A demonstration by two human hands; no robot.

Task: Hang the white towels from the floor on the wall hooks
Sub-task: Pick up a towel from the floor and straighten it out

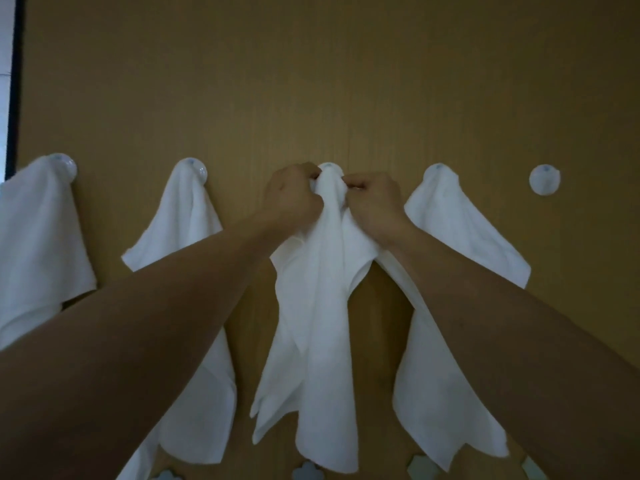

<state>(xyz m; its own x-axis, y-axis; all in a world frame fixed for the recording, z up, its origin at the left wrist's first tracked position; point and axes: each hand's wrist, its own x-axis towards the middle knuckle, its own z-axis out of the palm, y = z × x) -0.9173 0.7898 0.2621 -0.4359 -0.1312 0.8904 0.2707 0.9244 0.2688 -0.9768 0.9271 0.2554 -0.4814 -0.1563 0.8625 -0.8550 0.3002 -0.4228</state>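
Both hands, left hand [291, 195] and right hand [372, 202], pinch the middle towel [318, 323] at what seems its hook; rightmost hook [544, 179] hangs bare.

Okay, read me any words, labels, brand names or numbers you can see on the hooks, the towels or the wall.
None can be read.
Bare hook: a small bluish mark near its top, too blurred to tell if it is lettering.
Other hooks, such as the far-left hook: the same bluish spot, unreadable.
Towels, including the middle towel that both hands grip: plain white, no visible label.
Wall: no writing.
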